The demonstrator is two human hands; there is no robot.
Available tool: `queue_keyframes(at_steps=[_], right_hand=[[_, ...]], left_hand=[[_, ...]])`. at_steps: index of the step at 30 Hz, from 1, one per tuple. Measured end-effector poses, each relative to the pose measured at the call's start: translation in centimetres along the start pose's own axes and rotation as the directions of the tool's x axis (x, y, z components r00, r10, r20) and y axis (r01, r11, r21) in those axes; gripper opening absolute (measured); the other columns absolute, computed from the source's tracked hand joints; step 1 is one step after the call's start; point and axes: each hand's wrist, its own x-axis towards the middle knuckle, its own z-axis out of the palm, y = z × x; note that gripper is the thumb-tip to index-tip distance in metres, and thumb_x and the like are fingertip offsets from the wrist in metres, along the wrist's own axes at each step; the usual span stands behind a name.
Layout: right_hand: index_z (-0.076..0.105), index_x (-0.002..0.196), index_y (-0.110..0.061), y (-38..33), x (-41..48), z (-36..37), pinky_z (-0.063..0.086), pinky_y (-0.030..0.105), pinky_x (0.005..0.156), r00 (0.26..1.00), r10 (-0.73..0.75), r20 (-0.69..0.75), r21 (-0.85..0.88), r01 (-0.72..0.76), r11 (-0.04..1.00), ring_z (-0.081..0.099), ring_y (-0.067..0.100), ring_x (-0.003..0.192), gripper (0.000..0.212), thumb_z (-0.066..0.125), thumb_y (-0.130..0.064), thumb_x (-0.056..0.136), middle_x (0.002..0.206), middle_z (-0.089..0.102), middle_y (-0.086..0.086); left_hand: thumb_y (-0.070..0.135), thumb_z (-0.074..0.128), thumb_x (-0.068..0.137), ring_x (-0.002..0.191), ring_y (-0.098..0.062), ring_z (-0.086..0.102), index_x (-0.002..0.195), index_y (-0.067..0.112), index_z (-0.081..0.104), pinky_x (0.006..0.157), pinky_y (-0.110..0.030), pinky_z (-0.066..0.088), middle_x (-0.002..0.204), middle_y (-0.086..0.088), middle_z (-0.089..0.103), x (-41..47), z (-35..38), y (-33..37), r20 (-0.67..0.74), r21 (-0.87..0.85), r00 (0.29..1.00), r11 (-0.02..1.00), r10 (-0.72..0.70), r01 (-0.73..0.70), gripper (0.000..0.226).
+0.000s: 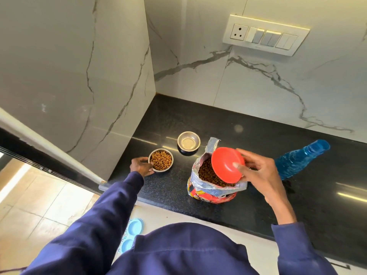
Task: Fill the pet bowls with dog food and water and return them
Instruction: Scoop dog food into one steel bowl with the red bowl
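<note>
A steel pet bowl (161, 160) full of brown kibble sits near the left end of the black counter (168, 187). My left hand (141, 165) grips its near-left rim. Behind it stands a second steel bowl (188, 142) with no kibble in it. An open dog food bag (213, 187), foil-lined and red outside, stands upright to the right, kibble showing inside. My right hand (256, 173) holds a red plastic bowl (226, 165) tilted on edge in the bag's mouth. A blue water bottle (299, 159) lies on the counter further right.
Marble walls close the counter's back and left sides; a switch panel (266, 34) is on the back wall. A light-blue double-bowl stand (132, 235) sits on the tiled floor below the counter edge, at the left.
</note>
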Motion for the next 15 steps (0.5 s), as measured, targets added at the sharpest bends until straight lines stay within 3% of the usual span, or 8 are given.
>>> queue_keyframes(at_steps=[2, 3, 7, 10, 15], right_hand=[[0.071, 0.131, -0.031, -0.2, -0.6, 0.6, 0.050, 0.004, 0.084, 0.996, -0.083, 0.037, -0.267, 0.090, 0.959, 0.069, 0.002, 0.104, 0.059, 0.090, -0.024, 0.075, 0.123, 0.071, -0.015], [0.069, 0.133, -0.030, -0.3, -0.9, 1.3, 0.049, 0.005, 0.087, 0.993, -0.112, 0.033, -0.380, 0.116, 0.917, 0.068, 0.005, 0.105, 0.064, 0.092, -0.025, 0.073, 0.124, 0.070, -0.011], [0.061, 0.142, -0.029, -0.6, -1.9, 4.8, 0.053, 0.031, 0.095, 0.982, -0.170, 0.078, -0.678, 0.177, 0.713, 0.063, 0.019, 0.116, 0.072, 0.089, -0.035, 0.076, 0.128, 0.063, 0.001], [0.061, 0.142, -0.027, -0.8, -1.6, 6.3, 0.054, 0.039, 0.100, 0.980, -0.181, 0.084, -0.719, 0.185, 0.670, 0.062, 0.023, 0.120, 0.069, 0.087, -0.040, 0.079, 0.130, 0.065, 0.005], [0.064, 0.138, -0.019, -0.6, -1.0, 6.6, 0.058, 0.043, 0.099, 0.997, -0.037, 0.073, -0.548, 0.071, 0.834, 0.072, 0.021, 0.111, 0.060, 0.083, -0.037, 0.084, 0.130, 0.072, 0.004]], left_hand=[[-0.010, 0.074, 0.086, 0.106, -0.040, 0.072, 0.120, -0.005, 0.068, 0.087, -0.050, 0.063, 0.122, -0.028, 0.069, 0.1, 0.3, -0.3, -0.031, 0.020, 0.999, 1.000, -0.013, 0.013, 0.035], [-0.011, 0.075, 0.084, 0.105, -0.040, 0.073, 0.118, -0.005, 0.069, 0.091, -0.051, 0.061, 0.120, -0.028, 0.070, 0.1, 0.5, -0.4, -0.046, 0.017, 0.999, 1.000, -0.018, 0.019, 0.034], [-0.011, 0.077, 0.081, 0.098, -0.034, 0.076, 0.113, -0.002, 0.073, 0.084, -0.045, 0.065, 0.113, -0.025, 0.074, -0.4, 0.4, -0.7, -0.075, 0.012, 0.997, 1.000, -0.012, 0.013, 0.033], [-0.011, 0.077, 0.082, 0.090, -0.030, 0.075, 0.112, -0.003, 0.074, 0.062, -0.031, 0.065, 0.111, -0.024, 0.074, -0.9, 0.2, -0.9, -0.083, -0.027, 0.997, 1.000, -0.005, 0.003, 0.031], [-0.014, 0.075, 0.082, 0.101, -0.040, 0.074, 0.112, -0.009, 0.070, 0.090, -0.050, 0.061, 0.114, -0.029, 0.071, -1.4, -0.3, -1.2, -0.046, -0.131, 0.999, 0.991, -0.018, 0.012, 0.031]])
